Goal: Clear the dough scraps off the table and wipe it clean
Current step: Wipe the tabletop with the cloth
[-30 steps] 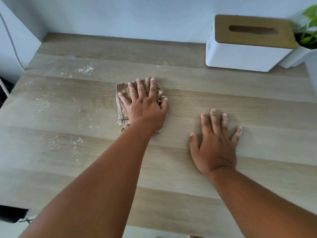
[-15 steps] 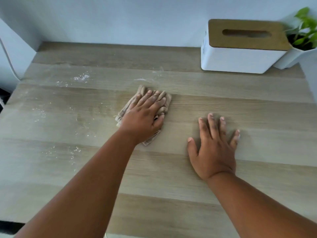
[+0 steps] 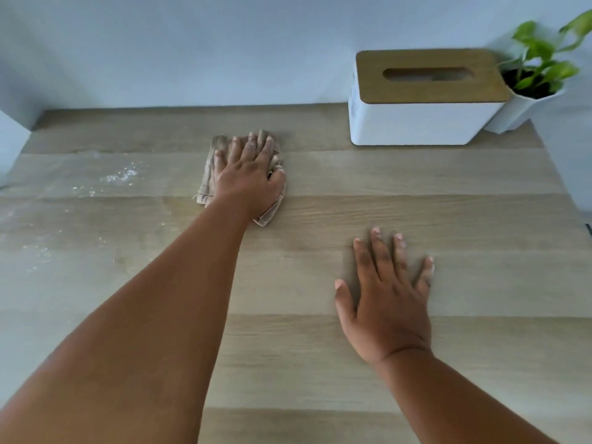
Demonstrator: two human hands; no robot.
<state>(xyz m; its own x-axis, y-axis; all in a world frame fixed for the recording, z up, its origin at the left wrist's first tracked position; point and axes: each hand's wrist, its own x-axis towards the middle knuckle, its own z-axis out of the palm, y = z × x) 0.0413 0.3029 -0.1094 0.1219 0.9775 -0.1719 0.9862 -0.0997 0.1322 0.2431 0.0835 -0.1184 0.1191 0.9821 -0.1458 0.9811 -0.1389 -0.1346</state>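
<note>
Head view: left hand (image 3: 248, 177), fingers flat together, presses the cloth (image 3: 209, 165) mid-table (image 3: 320, 363); right hand (image 3: 389, 302) rests splayed. Flour residue (image 3: 120, 176) remains toward the left edge, so wiping looks roughly half done.

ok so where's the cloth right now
In the head view the cloth lies mid-table under the left hand, left of the tissue box.

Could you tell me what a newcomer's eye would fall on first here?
The left hand pressing a folded tan cloth mid-table, with white flour smears to its left. The right hand lies flat nearer the viewer; a white tissue box stands at the back right.
</note>
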